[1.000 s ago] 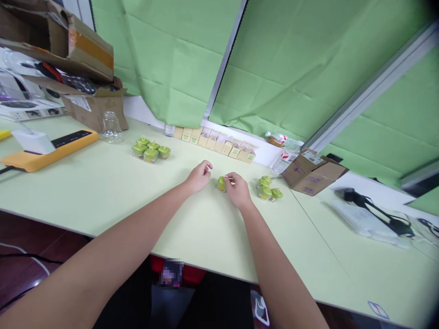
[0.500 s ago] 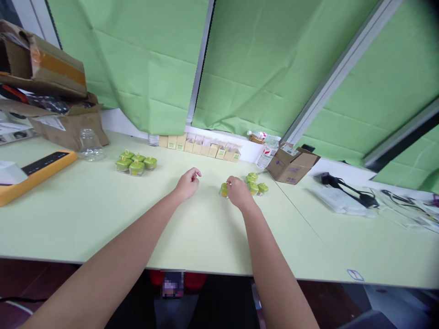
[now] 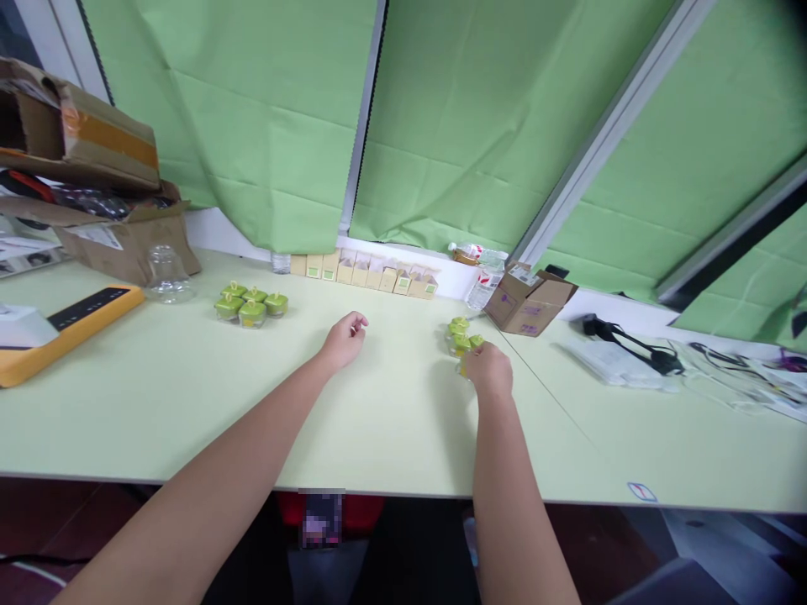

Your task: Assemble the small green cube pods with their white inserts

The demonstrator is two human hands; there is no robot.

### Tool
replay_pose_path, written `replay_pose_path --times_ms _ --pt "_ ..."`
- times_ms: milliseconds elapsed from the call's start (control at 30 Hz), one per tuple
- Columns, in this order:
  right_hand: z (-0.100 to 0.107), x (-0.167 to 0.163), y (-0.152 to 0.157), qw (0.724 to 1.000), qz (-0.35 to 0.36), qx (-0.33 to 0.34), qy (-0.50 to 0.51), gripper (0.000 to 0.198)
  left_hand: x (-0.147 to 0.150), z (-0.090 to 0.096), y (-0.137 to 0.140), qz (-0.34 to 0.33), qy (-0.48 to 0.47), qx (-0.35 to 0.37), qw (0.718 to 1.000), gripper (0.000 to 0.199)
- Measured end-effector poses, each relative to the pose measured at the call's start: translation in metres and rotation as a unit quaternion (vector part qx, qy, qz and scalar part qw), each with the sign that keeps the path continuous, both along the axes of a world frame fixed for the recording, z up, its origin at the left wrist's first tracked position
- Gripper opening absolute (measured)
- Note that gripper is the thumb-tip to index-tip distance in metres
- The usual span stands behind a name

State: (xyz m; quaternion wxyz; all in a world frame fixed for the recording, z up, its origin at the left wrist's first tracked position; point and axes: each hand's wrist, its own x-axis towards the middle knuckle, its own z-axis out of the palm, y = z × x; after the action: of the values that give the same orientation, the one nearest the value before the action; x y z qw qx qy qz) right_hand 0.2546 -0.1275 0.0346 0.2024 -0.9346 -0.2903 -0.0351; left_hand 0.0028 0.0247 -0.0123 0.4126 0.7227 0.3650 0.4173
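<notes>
Pinching one partly hidden green-lidded container [image 3: 464,367], the fingers of your right hand [image 3: 489,370] sit just beside at least three matching containers [image 3: 459,324] on the bench [image 3: 378,428], while your left hand [image 3: 345,340], fingers half-curled, holds nothing, right of five similar tubs [image 3: 252,314].

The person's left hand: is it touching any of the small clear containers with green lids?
No, the left hand is apart from both groups of green-lidded containers, with pale green tabletop visible between.

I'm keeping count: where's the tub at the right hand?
In the head view, the tub is right of centre, partly hidden by the right hand, on the near side of the right cluster of tubs.
</notes>
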Motion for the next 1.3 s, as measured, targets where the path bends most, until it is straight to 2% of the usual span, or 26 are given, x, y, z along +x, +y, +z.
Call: replay_pose_path --times_ms 200,400,500,700,933,1300 --pt "-0.012 0.029 -0.009 0.995 -0.066 0.074 -0.013 0.029 0.001 -0.003 0.003 0.004 0.004 0.013 1.0 0.017" --pt "-0.027 0.039 -0.001 0.978 -0.077 0.193 -0.009 0.03 0.001 -0.006 0.004 0.0 -0.003 0.019 1.0 0.018" --pt "-0.031 0.041 0.004 0.971 -0.079 0.226 -0.004 0.032 0.0 -0.006 0.005 0.003 0.0 0.027 1.0 0.019" --pt "-0.034 0.045 0.011 0.962 -0.101 0.251 0.044 0.039 0.0 -0.004 0.004 0.004 0.006 0.017 1.0 0.019" --pt "-0.039 0.045 0.012 0.962 -0.099 0.241 0.078 0.062 0.0 -0.004 0.003 -0.002 0.014 0.014 1.0 0.016" --pt "-0.046 0.054 0.013 0.951 -0.109 0.273 0.097 0.053 -0.002 -0.002 0.0 0.0 0.013 0.002 1.0 0.017"
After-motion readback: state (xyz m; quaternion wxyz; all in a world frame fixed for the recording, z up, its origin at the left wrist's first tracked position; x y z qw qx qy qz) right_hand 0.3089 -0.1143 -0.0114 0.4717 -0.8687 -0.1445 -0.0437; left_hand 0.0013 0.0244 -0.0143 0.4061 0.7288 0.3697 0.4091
